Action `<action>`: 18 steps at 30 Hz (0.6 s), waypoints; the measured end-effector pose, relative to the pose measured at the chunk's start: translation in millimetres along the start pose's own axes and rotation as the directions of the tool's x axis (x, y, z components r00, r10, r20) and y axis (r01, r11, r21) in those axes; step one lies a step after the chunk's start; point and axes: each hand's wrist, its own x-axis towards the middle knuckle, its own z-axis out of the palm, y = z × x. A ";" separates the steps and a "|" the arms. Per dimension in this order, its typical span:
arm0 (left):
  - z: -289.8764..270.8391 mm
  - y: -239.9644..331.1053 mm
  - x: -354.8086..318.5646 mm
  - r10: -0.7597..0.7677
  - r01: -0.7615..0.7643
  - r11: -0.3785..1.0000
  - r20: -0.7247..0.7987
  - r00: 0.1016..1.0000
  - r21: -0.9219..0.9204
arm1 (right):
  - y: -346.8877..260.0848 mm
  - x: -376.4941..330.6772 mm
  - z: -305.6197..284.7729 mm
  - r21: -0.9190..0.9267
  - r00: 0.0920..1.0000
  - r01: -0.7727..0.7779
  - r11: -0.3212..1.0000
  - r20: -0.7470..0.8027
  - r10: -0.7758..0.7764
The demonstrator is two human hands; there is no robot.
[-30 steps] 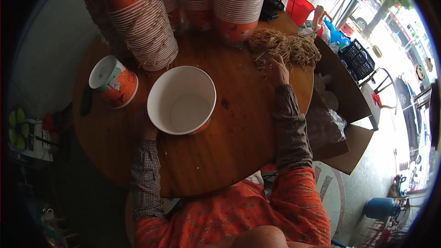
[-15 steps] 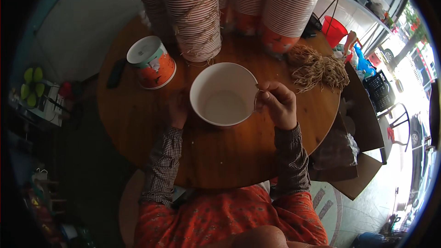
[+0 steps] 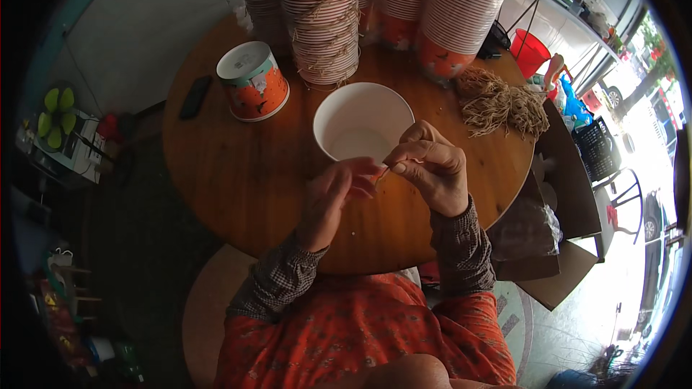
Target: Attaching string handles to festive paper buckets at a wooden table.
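Note:
A white paper bucket stands on the round wooden table, its open mouth facing up. Just in front of its near rim, my right hand pinches a short piece of thin brown string between thumb and forefinger. Close beside it is my left hand, slightly blurred, its fingers stretched toward the string and apart. Far left of the bucket, an orange patterned paper bucket sits upside down. To the right lies a tangled bundle of tan strings.
Tall stacks of nested paper buckets line the far side of the table, one with strings hanging round it. A dark phone-like object lies at the left edge. Opened cardboard boxes stand right of the table; a red pail is beyond.
My right hand has left the bucket's right rim and come nearer to me with the string. My left hand has moved from the bucket's left side toward it.

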 end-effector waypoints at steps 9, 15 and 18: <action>25.7 -11.4 -8.9 -0.371 0.446 0.847 0.280 0.885 -0.288 | -22.6 -28.7 -31.7 -0.229 0.994 -0.026 0.973 -0.106 0.001; 47.4 0.4 -0.7 -0.197 0.185 0.980 0.204 0.959 0.077 | -47.6 -39.6 -60.7 -0.522 0.995 0.003 0.853 -0.086 -0.056; 52.0 9.9 3.2 -0.129 0.063 0.963 0.243 0.961 0.261 | -65.6 -37.4 -67.3 -0.645 0.994 -0.077 0.761 -0.104 0.013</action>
